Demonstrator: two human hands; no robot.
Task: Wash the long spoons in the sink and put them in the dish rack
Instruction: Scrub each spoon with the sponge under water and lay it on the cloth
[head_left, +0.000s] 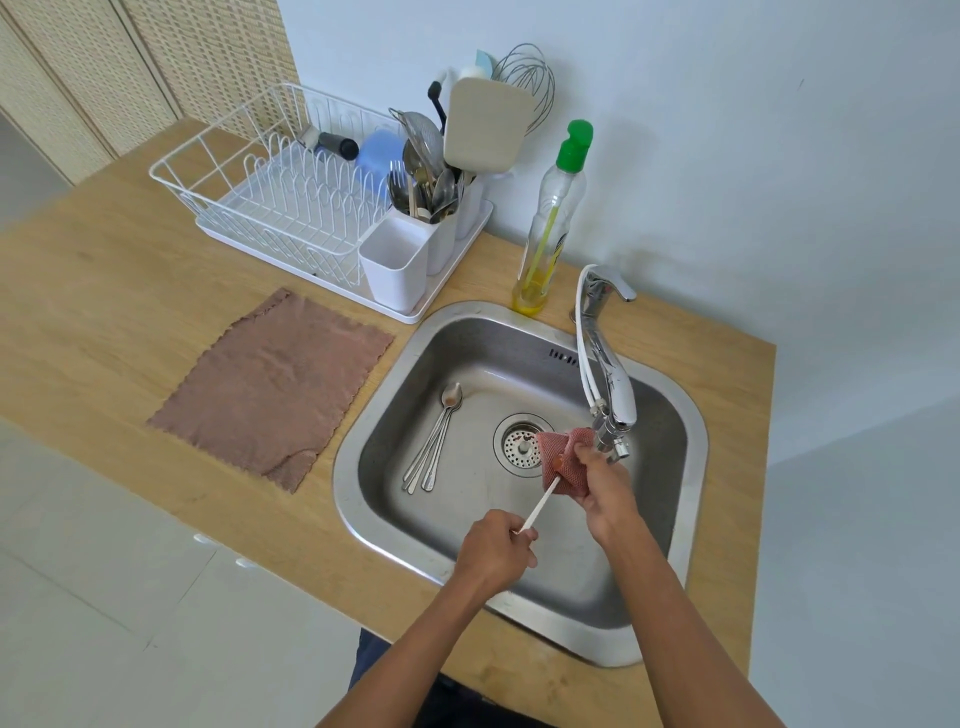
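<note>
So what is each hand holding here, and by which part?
The left hand grips a long spoon by the end of its handle. The right hand pinches a pink mesh scrubbing cloth, folded round the spoon's other end.

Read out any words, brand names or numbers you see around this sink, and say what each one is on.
No text here is readable.
Clear dish-soap bottle with green cap: side label, print too blurred to read.
Stainless steel sink, chrome tap, white wire dish rack: no markings visible.
White-handled spoon in the left hand, red mesh cloth in the right hand: no lettering.
</note>
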